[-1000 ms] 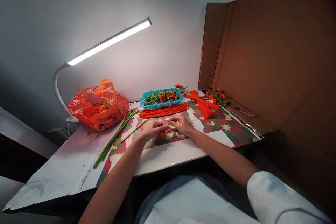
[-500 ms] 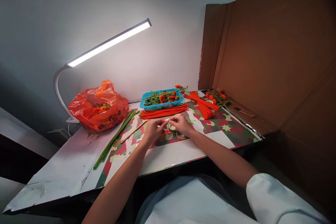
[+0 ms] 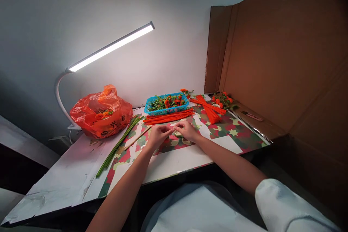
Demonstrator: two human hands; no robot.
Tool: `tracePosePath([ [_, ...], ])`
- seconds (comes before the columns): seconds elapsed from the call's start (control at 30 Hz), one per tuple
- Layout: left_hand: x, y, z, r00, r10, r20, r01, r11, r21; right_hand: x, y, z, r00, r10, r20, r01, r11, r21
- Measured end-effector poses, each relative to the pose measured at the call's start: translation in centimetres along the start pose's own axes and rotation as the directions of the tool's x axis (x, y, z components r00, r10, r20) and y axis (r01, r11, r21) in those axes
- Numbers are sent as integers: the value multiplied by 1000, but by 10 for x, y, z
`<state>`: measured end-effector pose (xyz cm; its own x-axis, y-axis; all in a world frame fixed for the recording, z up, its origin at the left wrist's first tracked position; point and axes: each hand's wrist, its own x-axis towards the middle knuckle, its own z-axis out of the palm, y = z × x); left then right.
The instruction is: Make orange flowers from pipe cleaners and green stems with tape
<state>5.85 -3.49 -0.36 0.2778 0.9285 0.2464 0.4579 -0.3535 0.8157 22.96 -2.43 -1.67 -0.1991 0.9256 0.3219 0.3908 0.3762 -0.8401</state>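
Note:
My left hand (image 3: 159, 135) is closed, with thumb and forefinger pinched together over the middle of the table. Facing it, my right hand (image 3: 188, 131) is also closed in a pinch, and the fingertips of both hands meet or nearly meet. What the fingertips hold is too small to make out. A small pale-green roll of tape (image 3: 178, 134) shows just under my right fingers; whether it is held or lies on the table I cannot tell. Behind the hands lies a bundle of red-orange pipe cleaners (image 3: 168, 116). A thin tan stick (image 3: 138, 137) lies left of my left hand.
A blue basket (image 3: 166, 110) of orange flowers stands at the back. Left are a red plastic bag (image 3: 108, 125) and green stems (image 3: 116, 148). Right are a tied red-orange bundle (image 3: 210, 110), more orange flowers (image 3: 221, 100) and a cutter (image 3: 252, 115) by a cardboard wall (image 3: 272, 54). A lamp (image 3: 111, 47) shines above.
My fingertips have drawn closer together above the tape roll. The whole view has shifted slightly; the other things on the table have stayed put.

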Motion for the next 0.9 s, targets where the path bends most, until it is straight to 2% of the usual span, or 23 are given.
tracePosePath([
  [0.07,0,1,2,997,55,-61,-49,995,92,-1,-1,-1,1000,9,-24,-10,999,-43],
  [0.17,1,3,1,998,50,-47,-45,993,107,-1,-2,-1,1000,13,-23,-14,1000,-25],
  [0.27,1,5,-3,989,-22,143,35,996,-85,0,0,-1,1000,-20,-13,20,1000,10],
  [0.33,1,4,-6,953,-43,300,121,962,-245,0,1,0,998,-55,25,54,997,46],
  [0.43,0,0,-7,923,-52,382,202,909,-364,0,0,1,996,-67,60,64,996,56],
  [0.6,1,-8,-1,941,-105,320,192,948,-253,-4,-5,2,998,-58,-2,58,987,-149],
  [0.77,2,-9,5,981,-98,165,111,991,-71,-7,-9,5,995,-101,-16,95,969,-230],
  [0.9,2,-4,3,982,-53,182,54,999,1,-7,-8,4,994,-113,6,111,959,-260],
])
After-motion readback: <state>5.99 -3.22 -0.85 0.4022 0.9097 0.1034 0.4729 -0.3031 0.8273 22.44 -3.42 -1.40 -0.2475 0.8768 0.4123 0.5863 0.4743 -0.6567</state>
